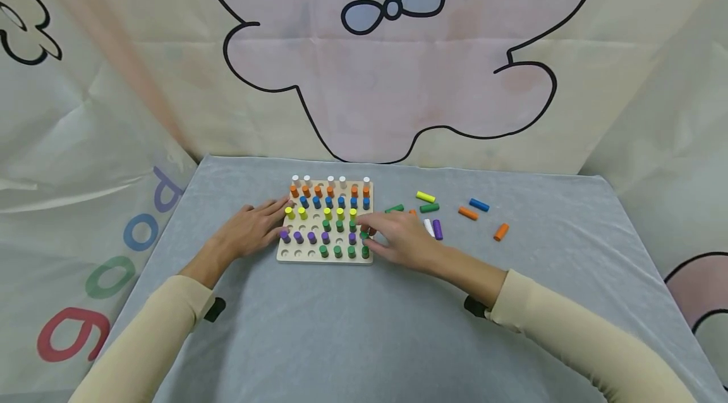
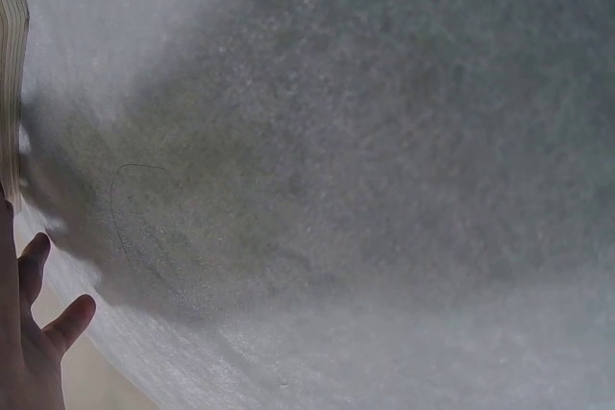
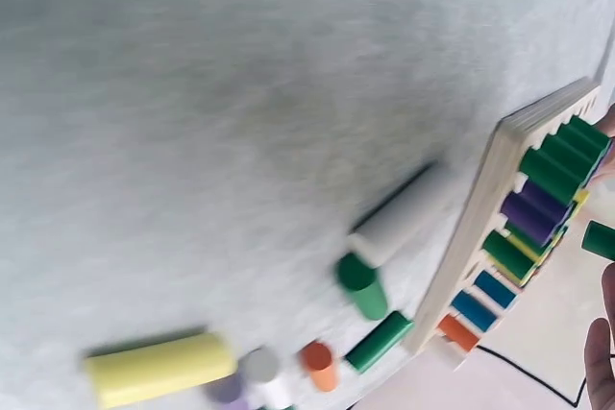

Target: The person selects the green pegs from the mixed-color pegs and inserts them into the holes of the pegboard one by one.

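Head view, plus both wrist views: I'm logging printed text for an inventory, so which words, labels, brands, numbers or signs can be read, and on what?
"good": coloured letters on the left backdrop, climbing away from the viewer; the red first letter is oddly shaped but seems a g.
No readable text shows on the pegboard, pegs or tablecloth.

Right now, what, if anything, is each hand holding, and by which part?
The right hand pinches a green peg; which part it grips cannot be told. The left hand only touches the board.
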A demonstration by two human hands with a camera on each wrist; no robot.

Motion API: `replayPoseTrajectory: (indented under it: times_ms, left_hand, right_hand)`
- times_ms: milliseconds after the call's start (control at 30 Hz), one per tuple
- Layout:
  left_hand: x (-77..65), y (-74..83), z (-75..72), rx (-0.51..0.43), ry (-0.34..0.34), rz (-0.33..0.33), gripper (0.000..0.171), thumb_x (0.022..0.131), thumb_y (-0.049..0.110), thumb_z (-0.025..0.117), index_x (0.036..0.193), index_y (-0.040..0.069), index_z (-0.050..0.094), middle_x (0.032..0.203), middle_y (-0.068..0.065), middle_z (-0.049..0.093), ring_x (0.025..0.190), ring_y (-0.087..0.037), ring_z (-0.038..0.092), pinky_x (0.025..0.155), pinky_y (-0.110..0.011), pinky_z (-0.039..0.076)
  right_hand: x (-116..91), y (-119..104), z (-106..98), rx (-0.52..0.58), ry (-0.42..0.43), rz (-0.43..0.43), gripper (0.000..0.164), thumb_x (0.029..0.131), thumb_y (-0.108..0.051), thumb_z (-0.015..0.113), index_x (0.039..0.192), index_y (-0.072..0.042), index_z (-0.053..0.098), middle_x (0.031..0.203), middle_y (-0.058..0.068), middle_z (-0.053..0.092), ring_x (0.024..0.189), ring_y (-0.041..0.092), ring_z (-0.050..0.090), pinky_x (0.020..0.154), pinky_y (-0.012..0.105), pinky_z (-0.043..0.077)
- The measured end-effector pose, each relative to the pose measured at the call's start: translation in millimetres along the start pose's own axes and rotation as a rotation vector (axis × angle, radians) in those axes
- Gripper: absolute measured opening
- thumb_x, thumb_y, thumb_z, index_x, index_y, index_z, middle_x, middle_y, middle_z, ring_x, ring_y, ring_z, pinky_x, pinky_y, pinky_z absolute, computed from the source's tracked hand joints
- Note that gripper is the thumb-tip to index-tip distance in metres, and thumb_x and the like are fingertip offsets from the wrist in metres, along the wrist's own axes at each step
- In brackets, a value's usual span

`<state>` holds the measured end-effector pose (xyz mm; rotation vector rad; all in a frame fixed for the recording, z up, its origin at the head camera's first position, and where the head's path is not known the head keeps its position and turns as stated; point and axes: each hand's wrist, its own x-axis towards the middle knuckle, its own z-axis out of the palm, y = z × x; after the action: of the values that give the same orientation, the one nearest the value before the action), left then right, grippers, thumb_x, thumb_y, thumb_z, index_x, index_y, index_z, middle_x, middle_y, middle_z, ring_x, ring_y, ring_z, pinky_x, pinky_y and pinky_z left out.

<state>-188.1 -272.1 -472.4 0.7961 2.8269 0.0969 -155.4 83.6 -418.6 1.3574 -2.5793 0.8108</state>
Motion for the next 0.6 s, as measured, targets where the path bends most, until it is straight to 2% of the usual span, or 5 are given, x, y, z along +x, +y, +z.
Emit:
replayPoseTrajectory:
  times_ms: [300, 600]
  left_hand:
    - [1.1, 0.2, 1.5, -0.004, 0.003, -0.001, 0.067, 0.104, 0.046, 0.045, 0.157, 0.007, 0.029, 0.163, -0.013, 0.023, 0.145, -0.039, 0.031, 0.106, -0.065, 0.034]
    - [0.0, 0.4, 2.9, 0.001, 0.008, -0.009, 0.067, 0.104, 0.044, 0.046, 0.156, 0.007, 0.029, 0.163, -0.013, 0.024, 0.145, -0.039, 0.031, 0.105, -0.065, 0.034]
  right_hand:
    - [21.9, -18.3, 9.4, 0.051, -0.01, -0.025, 0.036, 0.089, -0.011, 0.075, 0.123, -0.005, 0.066, 0.106, 0.005, 0.074, 0.088, 0.015, 0.069, 0.078, 0.022, 0.054]
    - [39.0, -30.6, 25.8, 0.073, 0.009, -0.038, 0.031, 0.09, -0.012, 0.075, 0.119, -0.007, 0.067, 0.102, 0.002, 0.074, 0.087, 0.016, 0.07, 0.078, 0.023, 0.053]
